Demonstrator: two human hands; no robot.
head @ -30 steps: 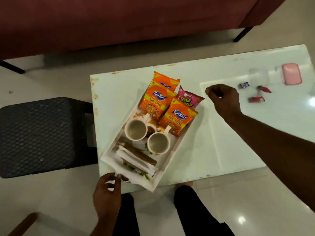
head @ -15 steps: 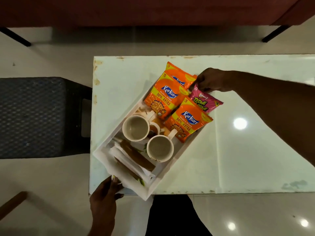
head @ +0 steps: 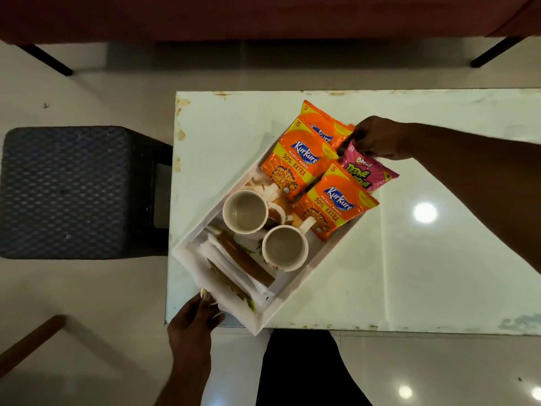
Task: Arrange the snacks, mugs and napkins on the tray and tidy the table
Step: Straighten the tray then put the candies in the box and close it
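Observation:
A white tray [head: 307, 291] lies at an angle on the pale table [head: 409, 259], its near corner hanging over the front edge. Three orange Kurkure packets [head: 295, 162] and a pink Bingo packet [head: 366, 171] fill its far end. Two empty cream mugs [head: 246, 210] [head: 285, 247] stand in the middle, and folded napkins [head: 234, 268] lie at the near end. My right hand [head: 377, 139] pinches the top of the pink packet. My left hand [head: 193, 323] holds the tray's near left rim.
A dark woven stool [head: 67, 191] stands left of the table. A dark red sofa [head: 263, 16] on black legs runs along the far side. My dark-clad legs [head: 304, 370] are at the table's front edge. A brown wooden piece [head: 32, 338] lies on the floor at lower left.
My right hand came in from the open table to the far end of the tray and took hold of the pink packet's top. The left hand stays at the tray's near rim.

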